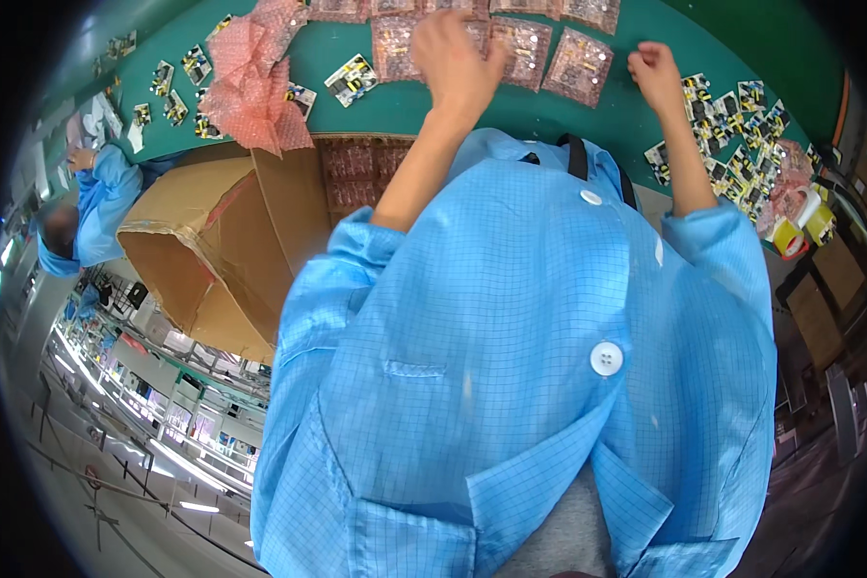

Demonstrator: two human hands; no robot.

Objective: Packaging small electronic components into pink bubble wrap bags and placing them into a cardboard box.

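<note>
My left hand (458, 65) is over a row of pink bubble-wrap pouches, fingers apart and slightly blurred. It partly covers one pouch, and I cannot tell whether it touches it. Just right of it lies another pouch (521, 53) with small parts showing through the film. A further pouch (578, 67) sits tilted at the right end of the row. My right hand (655, 72) hovers right of that pouch, its fingers curled in and nothing visible in them. Left of the row a single circuit board (351, 80) lies bare on the green table (356, 118).
Loose circuit boards (742, 130) crowd the table's right side, near yellow tape rolls (790, 238). Pink bubble wrap (260, 82) is heaped at the left, among more boards. An open cardboard box (202, 226) with pouches inside stands against the near edge. A co-worker (106, 207) is at far left.
</note>
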